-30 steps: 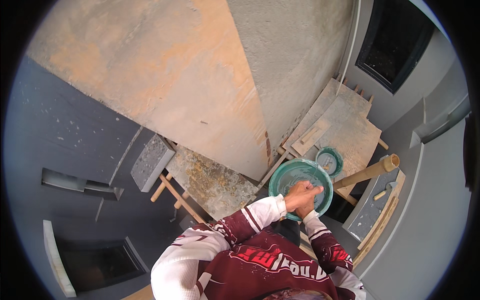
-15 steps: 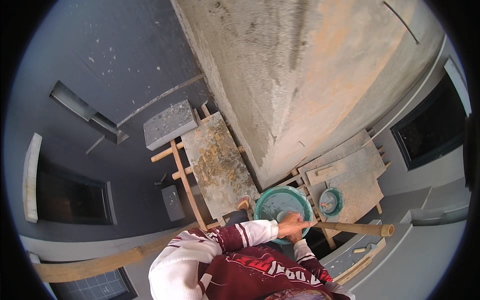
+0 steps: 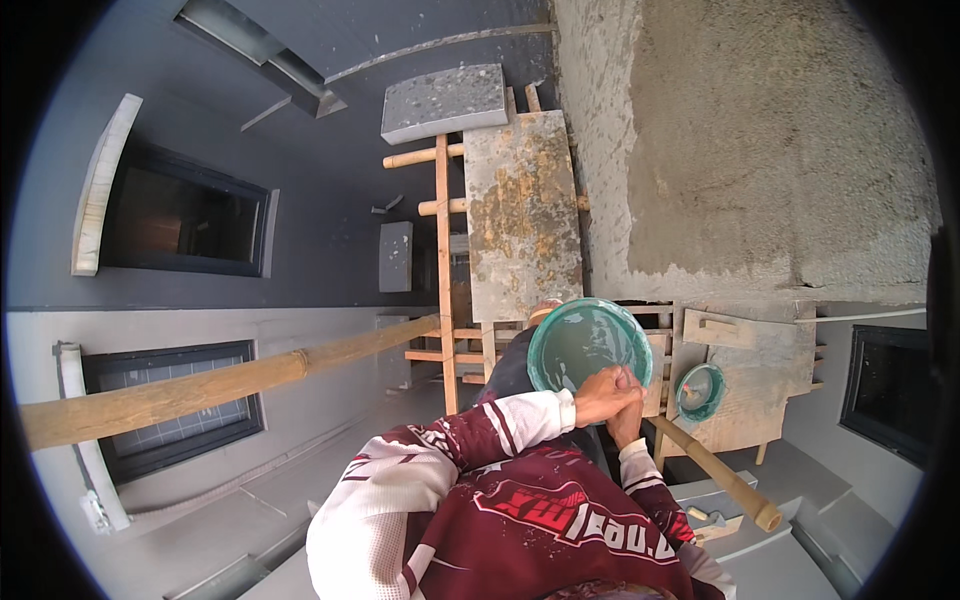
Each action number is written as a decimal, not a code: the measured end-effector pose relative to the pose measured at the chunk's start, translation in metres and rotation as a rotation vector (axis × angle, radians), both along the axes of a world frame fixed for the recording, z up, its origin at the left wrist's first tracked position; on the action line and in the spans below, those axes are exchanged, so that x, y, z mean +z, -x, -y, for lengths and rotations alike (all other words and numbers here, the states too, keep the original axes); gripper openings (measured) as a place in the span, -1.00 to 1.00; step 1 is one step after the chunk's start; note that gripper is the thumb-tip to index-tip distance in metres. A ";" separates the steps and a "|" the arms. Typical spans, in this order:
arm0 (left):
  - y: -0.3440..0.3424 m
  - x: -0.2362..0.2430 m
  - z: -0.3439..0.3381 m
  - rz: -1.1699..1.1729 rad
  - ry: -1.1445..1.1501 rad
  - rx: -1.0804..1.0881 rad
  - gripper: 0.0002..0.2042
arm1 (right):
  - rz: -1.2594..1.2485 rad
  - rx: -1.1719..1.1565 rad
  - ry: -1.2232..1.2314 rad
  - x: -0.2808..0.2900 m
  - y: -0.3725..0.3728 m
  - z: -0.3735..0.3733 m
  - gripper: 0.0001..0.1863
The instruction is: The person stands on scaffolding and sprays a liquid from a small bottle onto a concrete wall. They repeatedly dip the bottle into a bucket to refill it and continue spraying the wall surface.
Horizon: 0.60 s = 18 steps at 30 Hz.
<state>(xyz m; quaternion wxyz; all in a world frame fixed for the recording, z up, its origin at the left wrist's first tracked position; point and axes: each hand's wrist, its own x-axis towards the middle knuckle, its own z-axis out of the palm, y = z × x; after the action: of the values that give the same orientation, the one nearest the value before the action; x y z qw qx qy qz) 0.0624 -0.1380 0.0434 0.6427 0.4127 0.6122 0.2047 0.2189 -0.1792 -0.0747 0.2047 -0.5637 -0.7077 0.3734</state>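
A round green bucket (image 3: 640, 338) of cloudy grey-green water stands in front of me. Over its near right edge my left hand (image 3: 603, 394) and my right hand (image 3: 627, 418) are pressed together, fingers closed around each other. Whether anything small lies between them is hidden. My white and maroon sleeves reach back from both wrists. One foot (image 3: 545, 308) shows partly behind the bucket's far left side.
A stained board (image 3: 522, 220) on bamboo and timber runs ahead beside a rough plastered wall (image 3: 760, 150). On the right platform are a smaller green bucket (image 3: 699, 392) and a wooden float (image 3: 728, 330). Bamboo poles (image 3: 230, 385) cross left and right; a trowel (image 3: 706, 517) lies lower right.
My view has turned, so the wall and platforms appear rotated. Both hands have shifted to the bucket's near right edge, and the right hand shows more beside the left.
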 end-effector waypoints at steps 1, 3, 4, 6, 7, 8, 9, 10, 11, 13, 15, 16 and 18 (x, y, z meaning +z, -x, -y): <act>0.002 0.002 -0.001 -0.007 0.028 0.022 -0.56 | -0.018 -0.008 -0.020 0.000 -0.001 0.001 -0.29; 0.003 -0.002 0.004 -0.019 0.010 0.102 -0.57 | -0.077 -0.040 -0.027 0.012 0.001 -0.001 -0.26; 0.004 -0.006 0.007 -0.011 0.022 0.122 -0.56 | -0.118 -0.066 -0.018 0.017 0.003 -0.003 -0.26; 0.009 -0.009 0.007 0.004 0.041 0.161 -0.55 | -0.098 -0.041 -0.064 0.013 0.002 -0.008 -0.24; 0.011 -0.015 0.010 -0.018 -0.001 0.201 -0.54 | -0.115 -0.049 -0.047 0.015 0.004 -0.011 -0.24; 0.012 -0.016 0.014 -0.004 0.005 0.241 -0.54 | -0.130 -0.055 -0.030 0.017 0.004 -0.012 -0.23; 0.017 -0.015 0.013 0.005 0.002 0.279 -0.54 | -0.136 -0.036 -0.041 0.017 0.007 -0.016 -0.23; 0.022 -0.014 0.014 0.014 -0.002 0.317 -0.53 | -0.140 -0.017 -0.052 0.017 0.009 -0.019 -0.22; 0.025 -0.016 0.020 0.009 -0.015 0.334 -0.54 | -0.144 0.001 -0.064 0.017 0.011 -0.020 -0.22; 0.033 -0.022 0.026 0.034 0.003 0.405 -0.55 | -0.190 0.013 -0.037 0.019 0.022 -0.026 -0.21; 0.039 -0.021 0.029 0.054 0.029 0.450 -0.55 | -0.226 0.019 -0.014 0.022 0.033 -0.029 -0.20; 0.044 -0.018 0.030 0.056 0.045 0.464 -0.55 | -0.274 0.004 0.084 0.022 0.037 -0.031 -0.19; 0.051 -0.013 0.027 0.085 0.068 0.511 -0.53 | -0.297 0.007 0.071 0.027 0.044 -0.034 -0.19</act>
<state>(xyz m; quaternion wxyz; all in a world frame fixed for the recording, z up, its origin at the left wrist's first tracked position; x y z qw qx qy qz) 0.0115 -0.1654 0.0300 0.6091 0.2138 0.6754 0.3566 0.1749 -0.1452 -0.0473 0.2858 -0.5069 -0.6578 0.4782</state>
